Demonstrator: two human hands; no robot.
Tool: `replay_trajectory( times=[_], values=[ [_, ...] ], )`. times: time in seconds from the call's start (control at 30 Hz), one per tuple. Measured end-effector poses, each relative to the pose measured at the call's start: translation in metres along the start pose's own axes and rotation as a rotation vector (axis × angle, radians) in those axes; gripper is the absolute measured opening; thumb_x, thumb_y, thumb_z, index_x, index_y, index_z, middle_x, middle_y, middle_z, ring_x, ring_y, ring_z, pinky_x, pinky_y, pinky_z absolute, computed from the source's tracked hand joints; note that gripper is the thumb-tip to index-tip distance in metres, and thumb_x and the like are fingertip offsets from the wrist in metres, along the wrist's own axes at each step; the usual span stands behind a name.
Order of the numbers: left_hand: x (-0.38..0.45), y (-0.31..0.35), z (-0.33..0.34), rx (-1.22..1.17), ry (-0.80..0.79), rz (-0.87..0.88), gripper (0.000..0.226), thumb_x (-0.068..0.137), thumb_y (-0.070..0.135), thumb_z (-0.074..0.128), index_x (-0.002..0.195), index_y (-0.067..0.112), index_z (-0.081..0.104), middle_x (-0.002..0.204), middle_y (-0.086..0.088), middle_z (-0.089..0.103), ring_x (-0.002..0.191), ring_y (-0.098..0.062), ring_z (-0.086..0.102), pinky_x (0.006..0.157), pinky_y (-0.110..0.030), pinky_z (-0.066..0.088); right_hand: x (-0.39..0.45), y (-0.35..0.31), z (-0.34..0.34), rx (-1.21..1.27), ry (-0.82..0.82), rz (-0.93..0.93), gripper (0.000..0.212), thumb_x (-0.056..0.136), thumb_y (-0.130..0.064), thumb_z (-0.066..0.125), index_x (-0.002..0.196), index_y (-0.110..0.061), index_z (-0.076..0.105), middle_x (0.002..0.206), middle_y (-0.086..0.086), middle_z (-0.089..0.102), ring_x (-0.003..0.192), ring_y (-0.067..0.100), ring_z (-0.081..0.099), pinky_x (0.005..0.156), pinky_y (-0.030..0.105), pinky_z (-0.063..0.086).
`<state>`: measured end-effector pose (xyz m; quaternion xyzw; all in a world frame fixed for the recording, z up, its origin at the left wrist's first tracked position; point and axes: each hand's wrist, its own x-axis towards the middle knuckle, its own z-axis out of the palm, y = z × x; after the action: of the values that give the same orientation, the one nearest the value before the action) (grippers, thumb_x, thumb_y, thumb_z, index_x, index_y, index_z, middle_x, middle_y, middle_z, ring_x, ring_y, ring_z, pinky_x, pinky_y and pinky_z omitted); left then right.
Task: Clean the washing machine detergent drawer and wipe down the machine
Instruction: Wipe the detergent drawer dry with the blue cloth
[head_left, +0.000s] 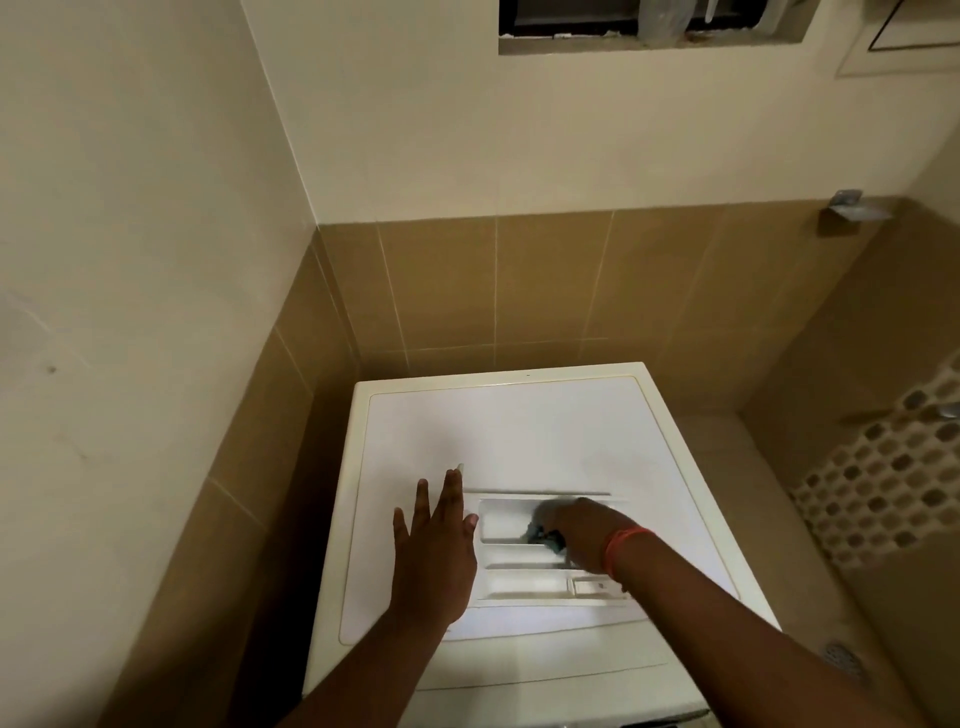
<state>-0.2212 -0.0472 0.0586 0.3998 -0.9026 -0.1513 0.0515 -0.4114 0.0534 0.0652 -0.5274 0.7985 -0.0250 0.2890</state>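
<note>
From the head camera, looking down: the white washing machine (519, 431) stands in a corner of tan-tiled wall (493, 280), and the detergent drawer (540, 558) lies out on its top, toward the near side, compartments facing up; the drawer sits between the two hands. The left hand (434, 551) is spread flat, fingers straight and slightly apart, palm down at the drawer's left end; its thumb reaches over the drawer's left edge, the other fingers lie on the machine top just left of it; it holds nothing. The right hand (587, 530) comes in from the right, fingers curled down into the far compartment of the drawer, gripping a small dark blue-grey cleaning item (545, 538); whether that is a cloth or a sponge, I cannot tell, since only a bit of it peeks out below the knuckles. An orange band (623, 551) circles the right wrist. The hands are apart, one at each end of the drawer. Far above, a window recess (649, 26) cuts into the cream wall; at right, a patterned tiled floor (883, 488) shows beside the machine.
</note>
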Motion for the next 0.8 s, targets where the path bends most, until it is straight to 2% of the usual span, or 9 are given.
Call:
replay_trajectory(
  times=[0.13,0.2,0.27,0.4,0.47,0.6,0.73,0.8],
  values=[
    [0.002,0.001,0.000,0.001,0.005,-0.004,0.061,0.103,0.039,0.028,0.155,0.025,-0.002,0.162,0.000,0.013,0.150,-0.023,0.003,0.121,-0.049,0.014,0.010,-0.033,0.011,0.092,0.067,-0.014,0.028,0.087,-0.008,0.052,0.107,-0.020,0.066,0.112,0.003,0.067,0.105,0.023,0.062,0.093,0.034,0.048],
    [0.002,0.000,0.001,0.011,-0.005,-0.004,0.063,0.103,0.037,0.030,0.155,0.025,-0.004,0.163,0.001,0.010,0.150,-0.023,0.001,0.121,-0.048,0.012,0.021,-0.052,0.020,0.346,0.132,-0.004,0.030,0.085,-0.005,0.056,0.104,-0.023,0.072,0.109,0.000,0.070,0.103,0.019,0.064,0.096,0.032,0.049],
    [0.002,-0.002,0.002,0.013,-0.013,-0.006,0.066,0.103,0.036,0.033,0.154,0.026,-0.006,0.163,0.002,0.009,0.150,-0.022,0.000,0.121,-0.049,0.011,0.026,-0.059,0.017,0.593,0.170,0.039,0.033,0.082,0.005,0.054,0.099,-0.014,0.076,0.104,0.003,0.073,0.099,0.017,0.066,0.092,0.022,0.049],
    [0.003,-0.002,0.004,0.012,-0.011,-0.010,0.061,0.102,0.043,0.022,0.155,0.026,-0.003,0.163,0.004,0.010,0.150,-0.020,0.001,0.122,-0.047,0.010,0.016,-0.046,-0.001,0.881,0.524,0.326,0.035,0.086,0.010,0.046,0.105,-0.007,0.070,0.098,0.004,0.066,0.096,0.019,0.060,0.078,0.017,0.039],
    [0.003,-0.002,0.005,-0.012,-0.003,-0.015,0.059,0.103,0.042,0.021,0.155,0.026,-0.001,0.163,0.005,0.010,0.150,-0.020,0.001,0.122,-0.046,0.009,0.013,-0.048,-0.002,0.864,0.627,0.348,0.034,0.087,0.010,0.047,0.109,-0.007,0.067,0.097,0.004,0.064,0.091,0.018,0.057,0.078,0.019,0.040],
    [0.003,-0.003,0.005,-0.028,-0.027,-0.011,0.064,0.104,0.038,0.030,0.154,0.025,-0.007,0.163,0.004,0.006,0.150,-0.020,-0.004,0.122,-0.048,0.007,0.014,-0.084,0.019,0.702,0.529,0.173,0.022,0.085,0.003,0.059,0.105,-0.004,0.065,0.098,0.006,0.064,0.091,0.019,0.061,0.071,0.011,0.043],
    [0.006,-0.006,0.005,-0.076,-0.080,-0.007,0.076,0.101,0.043,0.041,0.155,0.021,-0.007,0.163,0.003,0.004,0.150,-0.020,-0.008,0.122,-0.049,0.000,0.018,-0.111,0.042,0.626,0.543,0.186,0.033,0.092,-0.015,0.054,0.125,-0.019,0.054,0.114,0.003,0.056,0.102,0.019,0.058,0.078,0.021,0.042],
    [0.007,-0.006,0.006,-0.080,-0.050,-0.009,0.071,0.102,0.039,0.038,0.155,0.022,-0.006,0.164,0.002,0.006,0.150,-0.020,-0.006,0.122,-0.049,0.002,0.014,-0.105,0.044,0.510,0.531,0.092,0.039,0.092,-0.012,0.053,0.130,-0.019,0.051,0.117,0.003,0.057,0.105,0.020,0.058,0.083,0.024,0.045]
  ],
)
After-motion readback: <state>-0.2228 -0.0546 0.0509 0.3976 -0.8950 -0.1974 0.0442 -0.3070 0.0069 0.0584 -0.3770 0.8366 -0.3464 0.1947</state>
